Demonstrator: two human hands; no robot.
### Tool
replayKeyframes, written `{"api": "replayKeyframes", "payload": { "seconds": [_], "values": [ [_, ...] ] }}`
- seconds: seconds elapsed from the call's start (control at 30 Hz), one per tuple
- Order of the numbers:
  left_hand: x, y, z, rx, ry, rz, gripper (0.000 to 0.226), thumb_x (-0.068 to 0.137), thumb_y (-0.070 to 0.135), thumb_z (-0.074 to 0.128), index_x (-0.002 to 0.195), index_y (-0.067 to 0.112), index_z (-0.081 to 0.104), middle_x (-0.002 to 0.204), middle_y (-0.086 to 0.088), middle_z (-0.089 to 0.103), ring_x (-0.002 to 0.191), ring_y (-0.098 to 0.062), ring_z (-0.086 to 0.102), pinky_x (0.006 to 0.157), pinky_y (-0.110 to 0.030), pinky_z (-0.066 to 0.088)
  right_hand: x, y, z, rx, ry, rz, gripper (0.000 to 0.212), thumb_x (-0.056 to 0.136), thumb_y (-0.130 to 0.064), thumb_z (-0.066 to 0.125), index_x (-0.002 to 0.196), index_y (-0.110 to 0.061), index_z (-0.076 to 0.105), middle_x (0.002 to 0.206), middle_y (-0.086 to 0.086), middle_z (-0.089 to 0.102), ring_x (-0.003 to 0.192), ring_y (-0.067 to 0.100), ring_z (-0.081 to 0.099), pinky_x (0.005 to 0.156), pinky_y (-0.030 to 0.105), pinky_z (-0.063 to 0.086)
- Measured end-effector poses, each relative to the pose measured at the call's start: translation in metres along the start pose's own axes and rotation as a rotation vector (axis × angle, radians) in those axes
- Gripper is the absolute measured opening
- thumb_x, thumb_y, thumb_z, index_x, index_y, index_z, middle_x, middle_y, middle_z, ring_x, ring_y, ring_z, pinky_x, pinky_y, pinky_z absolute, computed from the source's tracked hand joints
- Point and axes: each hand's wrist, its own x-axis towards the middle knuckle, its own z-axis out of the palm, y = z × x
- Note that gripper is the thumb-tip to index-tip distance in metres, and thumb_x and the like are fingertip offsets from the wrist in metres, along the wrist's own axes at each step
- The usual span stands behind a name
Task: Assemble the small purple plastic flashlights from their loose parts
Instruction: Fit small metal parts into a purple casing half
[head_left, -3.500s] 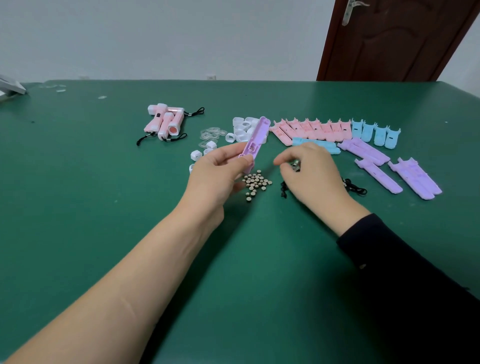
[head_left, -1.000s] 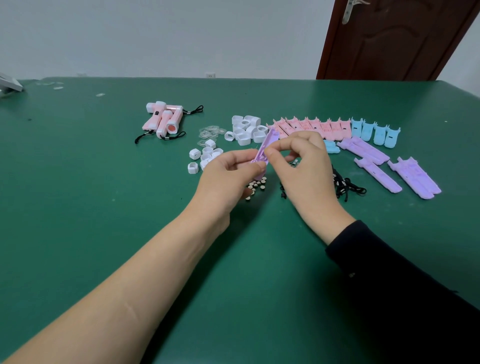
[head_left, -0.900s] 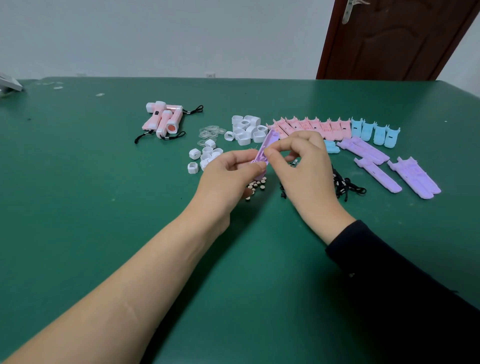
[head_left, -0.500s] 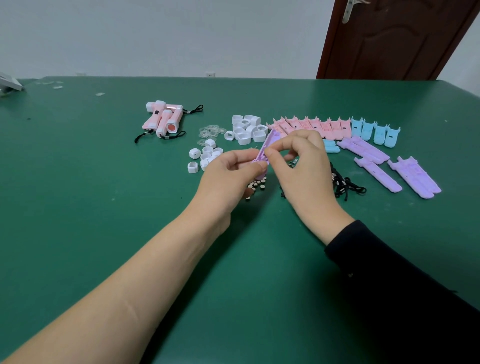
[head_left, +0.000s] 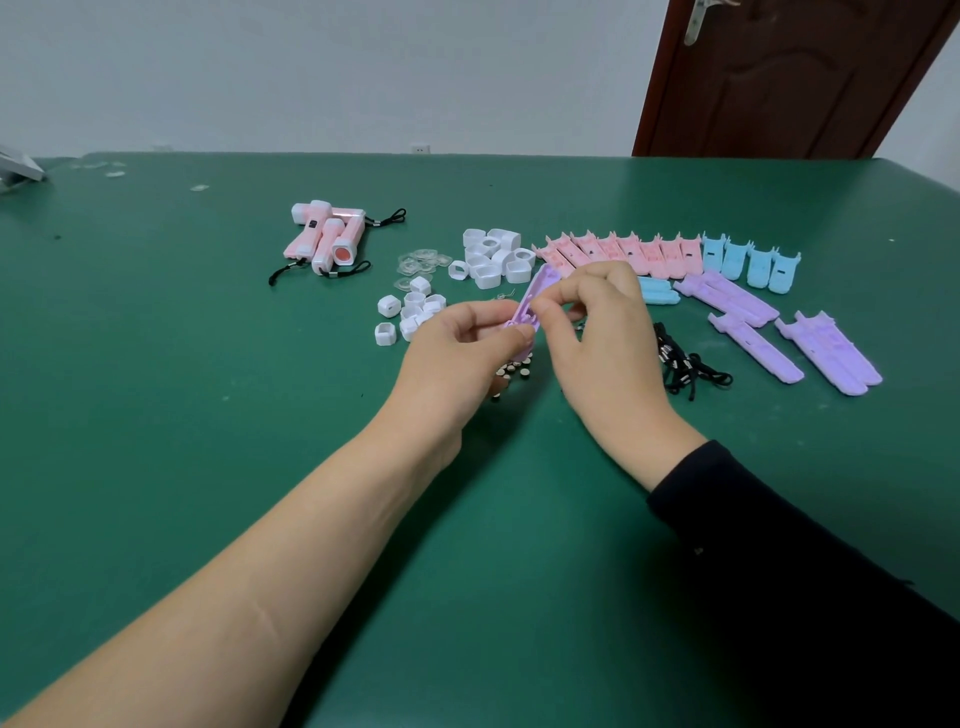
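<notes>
My left hand grips the lower end of a purple flashlight half-shell, which tilts up and away over the green table. My right hand has thumb and forefinger pinched together at the shell's middle; whatever small part they hold is hidden. Under my hands lies a heap of small button batteries. More purple half-shells lie to the right, with black lanyards beside my right wrist.
Pink half-shells and blue ones lie in a row at the back. White caps and clear lenses sit left of them. Assembled pink flashlights lie further left. A brown door stands behind the table.
My right hand came up from the parts on the table to the shell and now pinches at its middle. In the last second both hands barely moved.
</notes>
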Motion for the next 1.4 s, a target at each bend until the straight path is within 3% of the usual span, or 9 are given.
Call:
{"api": "replayKeyframes", "payload": {
  "seconds": [0.57,0.73,1.0,1.2,1.4],
  "values": [
    [-0.0008,0.0012,-0.0001,0.025,0.024,0.004,0.022,0.089,0.016,0.069,0.111,0.015,0.069,0.096,0.001,0.074,0.078,-0.001,0.066,0.061,-0.015,0.046,-0.0017,-0.0044,0.0009,-0.078,0.003,-0.021,0.008,0.093,-0.021,0.057,0.090,-0.015,0.061,0.106,-0.003,0.044,0.089,0.021,0.057,0.079,0.042,0.049],
    [-0.0020,0.0027,-0.0008,0.078,0.060,0.075,0.015,0.089,0.012,0.068,0.104,0.012,0.071,0.079,0.007,0.072,0.066,0.004,0.063,0.051,-0.008,0.043,-0.0033,-0.0063,0.0030,-0.076,-0.004,-0.037,0.008,0.093,-0.019,0.057,0.086,-0.017,0.059,0.105,-0.003,0.043,0.084,0.022,0.058,0.076,0.042,0.050],
    [-0.0025,0.0027,-0.0004,0.132,0.075,0.126,0.015,0.089,0.008,0.067,0.103,0.008,0.072,0.072,0.008,0.070,0.061,0.008,0.061,0.052,-0.003,0.040,-0.0032,-0.0060,0.0051,-0.008,-0.048,0.034,0.008,0.094,-0.015,0.055,0.088,-0.014,0.062,0.106,-0.001,0.044,0.084,0.024,0.059,0.081,0.042,0.048],
    [-0.0023,0.0012,0.0009,0.146,0.079,0.133,0.015,0.089,0.007,0.067,0.103,0.008,0.072,0.073,0.007,0.071,0.061,0.007,0.062,0.052,-0.004,0.040,-0.0023,-0.0038,0.0044,0.076,-0.061,0.110,0.013,0.093,-0.015,0.058,0.083,-0.019,0.066,0.104,0.000,0.048,0.081,0.018,0.057,0.082,0.032,0.045],
    [-0.0038,0.0011,0.0030,0.150,0.096,0.161,0.013,0.089,0.007,0.067,0.101,0.008,0.072,0.074,0.006,0.070,0.059,0.007,0.060,0.053,-0.005,0.040,-0.0019,-0.0050,0.0040,0.164,-0.052,0.169,0.030,0.091,-0.017,0.060,0.066,-0.034,0.058,0.101,-0.001,0.052,0.068,-0.002,0.051,0.066,0.011,0.039]
  ]
}}
